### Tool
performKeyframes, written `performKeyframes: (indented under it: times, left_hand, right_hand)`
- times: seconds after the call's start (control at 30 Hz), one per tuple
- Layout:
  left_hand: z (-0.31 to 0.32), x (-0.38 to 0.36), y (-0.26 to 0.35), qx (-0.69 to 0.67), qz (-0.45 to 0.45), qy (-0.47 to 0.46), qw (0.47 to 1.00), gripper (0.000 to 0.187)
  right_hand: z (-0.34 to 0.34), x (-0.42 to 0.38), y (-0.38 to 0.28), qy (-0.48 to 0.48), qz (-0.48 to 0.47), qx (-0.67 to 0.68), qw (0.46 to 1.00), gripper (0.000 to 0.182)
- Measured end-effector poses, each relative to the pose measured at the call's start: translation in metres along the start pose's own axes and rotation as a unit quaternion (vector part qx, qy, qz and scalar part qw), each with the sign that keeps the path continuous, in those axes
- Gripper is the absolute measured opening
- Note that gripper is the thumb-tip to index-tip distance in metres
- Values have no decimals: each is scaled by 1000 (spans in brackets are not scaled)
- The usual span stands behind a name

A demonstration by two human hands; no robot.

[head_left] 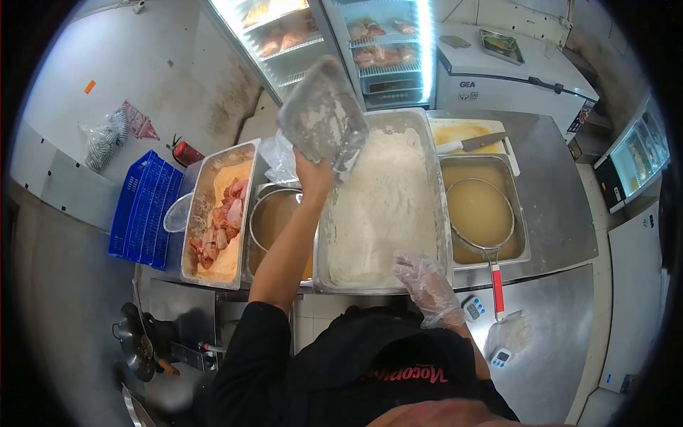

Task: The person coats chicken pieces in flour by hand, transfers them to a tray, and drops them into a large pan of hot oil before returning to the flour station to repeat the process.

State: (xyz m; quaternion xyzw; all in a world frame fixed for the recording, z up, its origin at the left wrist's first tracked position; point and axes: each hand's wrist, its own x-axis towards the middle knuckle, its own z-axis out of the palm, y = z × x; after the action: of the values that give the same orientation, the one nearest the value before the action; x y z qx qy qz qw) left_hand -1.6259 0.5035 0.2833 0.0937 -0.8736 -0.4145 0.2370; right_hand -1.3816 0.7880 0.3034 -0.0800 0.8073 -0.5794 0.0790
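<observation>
My left hand (311,173) is raised over the left side of a large metal tray (321,267) of white flour (384,206). It grips a flour-dusted, see-through plastic container (316,117), held up and tilted; some of my fingers are hidden behind it. My right hand (429,290), in a clear plastic glove dusted with flour, is at the tray's front right corner. Its fingers stretch out over the flour's near edge, with nothing seen in them. Left of the tray, raw meat pieces (226,220) lie on orange-tinted powder in a long metal pan (191,267).
A strainer with a red handle (497,288) rests in a pan of cloudy liquid (469,174). Behind it a knife (473,143) lies on a cutting board (504,146). Two timers (473,307) sit front right. A blue crate (146,210) and a wok (135,345) are at left.
</observation>
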Motion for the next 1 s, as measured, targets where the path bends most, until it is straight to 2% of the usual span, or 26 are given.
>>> performKeyframes:
  times: [0.07, 0.2, 0.27, 0.3, 0.37, 0.4, 0.47, 0.5, 0.57, 0.6, 0.67, 0.7, 0.77, 0.8, 0.87, 0.93, 1.0]
  left_hand:
    - [2, -7, 9, -145, 37, 9, 989, 69]
    - [-7, -9, 10, -59, 1, -14, 998, 69]
    - [-1, -14, 11, -215, -9, 7, 977, 67]
    - [-6, -9, 10, -214, -7, 9, 977, 67]
    - [-20, -9, 7, -19, -11, -26, 999, 61]
    - [-17, -10, 2, -18, -14, -20, 1000, 61]
    - [-8, -12, 4, -173, 9, 17, 985, 57]
    - [-10, -12, 3, -171, 9, 23, 985, 57]
    - [-32, -20, 42, -336, -155, -16, 929, 51]
    - [-38, -18, 42, -336, -157, -8, 929, 51]
    - [-51, -11, 39, -430, -278, -15, 859, 43]
    - [-58, -8, 35, -431, -277, -8, 859, 43]
    - [-71, -7, 19, -498, -332, -36, 801, 39]
    - [-75, -10, 11, -499, -331, -29, 801, 39]
    - [-86, -16, -7, -545, -365, -22, 755, 40]
    - [-94, -25, -21, -548, -375, -18, 748, 43]
    - [-97, -35, -29, -539, -387, -52, 746, 50]
  right_hand:
    - [2, -1, 3, 2, -13, -19, 1000, 44]
    - [1, -1, 7, -15, -30, -18, 999, 45]
    - [1, -1, 3, -7, -9, -44, 999, 45]
    - [1, 1, 4, -7, -13, -43, 999, 45]
    - [1, 1, 9, -25, -29, -10, 999, 45]
    - [1, 3, 12, -31, -32, -12, 999, 45]
    - [4, 4, 15, -46, 33, 9, 998, 43]
    - [3, 4, 14, -51, 30, 9, 998, 43]
    - [1, 4, 12, -49, -5, 3, 999, 44]
    - [1, 4, 11, -57, -8, 2, 998, 44]
    - [3, 2, 9, -37, 15, -27, 999, 46]
    - [4, 3, 12, -42, 10, -28, 999, 46]
    - [9, 3, 23, -42, 33, 22, 998, 48]
    - [10, 2, 26, -49, 29, 21, 998, 48]
    - [12, 4, 26, -43, 45, 57, 996, 49]
    - [7, 4, 15, -58, 54, 43, 996, 50]
    - [8, 7, 12, -73, 61, 27, 995, 51]
